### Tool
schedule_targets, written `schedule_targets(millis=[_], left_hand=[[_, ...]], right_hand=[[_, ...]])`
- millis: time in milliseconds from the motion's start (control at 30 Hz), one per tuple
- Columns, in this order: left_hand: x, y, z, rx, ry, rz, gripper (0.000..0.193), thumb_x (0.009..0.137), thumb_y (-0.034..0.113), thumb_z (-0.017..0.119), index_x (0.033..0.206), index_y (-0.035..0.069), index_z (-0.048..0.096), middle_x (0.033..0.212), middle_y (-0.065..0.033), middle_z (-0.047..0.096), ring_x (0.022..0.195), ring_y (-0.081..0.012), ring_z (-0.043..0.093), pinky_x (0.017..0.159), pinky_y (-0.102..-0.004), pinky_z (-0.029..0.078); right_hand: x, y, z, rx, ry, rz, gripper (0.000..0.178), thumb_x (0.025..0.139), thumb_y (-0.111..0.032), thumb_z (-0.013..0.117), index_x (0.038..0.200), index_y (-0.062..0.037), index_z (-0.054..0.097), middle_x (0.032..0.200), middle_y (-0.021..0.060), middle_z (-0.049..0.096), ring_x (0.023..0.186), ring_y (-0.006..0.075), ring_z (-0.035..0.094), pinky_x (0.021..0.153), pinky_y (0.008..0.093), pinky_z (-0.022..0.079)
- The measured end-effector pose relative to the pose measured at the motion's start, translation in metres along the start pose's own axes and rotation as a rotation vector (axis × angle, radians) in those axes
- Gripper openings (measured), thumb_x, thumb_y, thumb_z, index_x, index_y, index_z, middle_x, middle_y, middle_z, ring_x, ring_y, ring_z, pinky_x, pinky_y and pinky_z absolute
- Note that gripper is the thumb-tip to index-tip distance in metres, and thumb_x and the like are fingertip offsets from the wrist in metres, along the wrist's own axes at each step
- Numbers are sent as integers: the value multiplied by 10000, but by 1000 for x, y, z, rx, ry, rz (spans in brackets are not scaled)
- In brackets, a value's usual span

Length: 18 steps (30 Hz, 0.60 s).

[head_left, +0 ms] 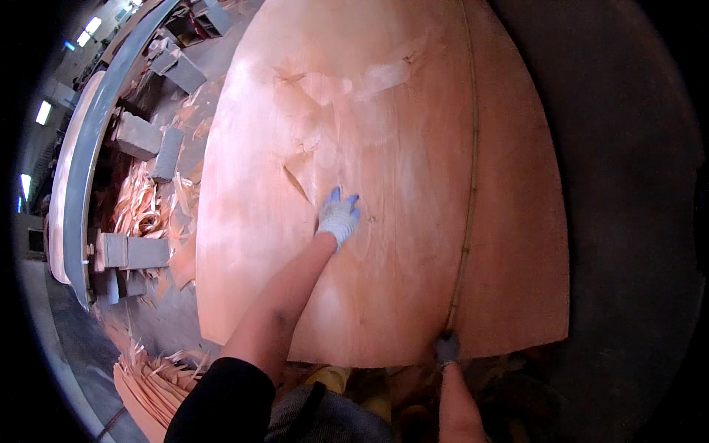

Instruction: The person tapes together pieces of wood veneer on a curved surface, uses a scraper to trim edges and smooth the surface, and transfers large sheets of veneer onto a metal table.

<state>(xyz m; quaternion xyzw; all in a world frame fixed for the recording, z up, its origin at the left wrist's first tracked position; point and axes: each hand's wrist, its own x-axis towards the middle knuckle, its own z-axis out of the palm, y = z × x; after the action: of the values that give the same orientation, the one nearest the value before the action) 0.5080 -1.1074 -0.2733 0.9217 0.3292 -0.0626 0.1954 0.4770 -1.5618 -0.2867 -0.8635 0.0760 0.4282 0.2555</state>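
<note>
A wide sheet of pale reddish wood veneer (402,266) spreads out in front of me, with torn holes and a raised flap (297,181) towards its middle and far part. My left hand (339,218), in a white glove with blue fingertips, lies on the sheet just right of that flap, fingers spread and holding nothing. Along the right part of the veneer runs a long, thin, jointed stick that looks like bamboo (473,162). At the sheet's near edge my right hand (447,349), in a dark-looking glove, is closed around the stick's near end.
Grey blocks (138,136) and a heap of curled veneer scraps (140,203) lie on the floor to the left. Beyond them stands a long grey-edged stack or bench (87,177). A bundle of veneer strips (151,391) lies at the lower left, by my left arm.
</note>
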Motion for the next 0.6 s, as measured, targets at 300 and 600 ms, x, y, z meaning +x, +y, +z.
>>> schedule_targets(millis=[300, 600], left_hand=[[115, 17, -11, -170, -138, -163, 572, 843, 503, 521, 1295, 153, 524, 1479, -150, 301, 1378, -340, 227, 1107, -497, 153], [115, 41, -32, 244, 43, -391, 650, 783, 509, 613, 1284, 106, 518, 1253, -152, 555, 1194, -272, 488, 1062, -500, 220]], right_hand=[[36, 56, 22, 3, 117, -62, 542, 830, -267, 603, 1257, 37, 466, 1222, 248, 540, 1141, 399, 506, 942, 460, 409], [20, 13, 1, -65, 50, 82, 566, 826, -245, 595, 1245, 92, 417, 1247, 310, 490, 1160, 435, 476, 958, 451, 393]])
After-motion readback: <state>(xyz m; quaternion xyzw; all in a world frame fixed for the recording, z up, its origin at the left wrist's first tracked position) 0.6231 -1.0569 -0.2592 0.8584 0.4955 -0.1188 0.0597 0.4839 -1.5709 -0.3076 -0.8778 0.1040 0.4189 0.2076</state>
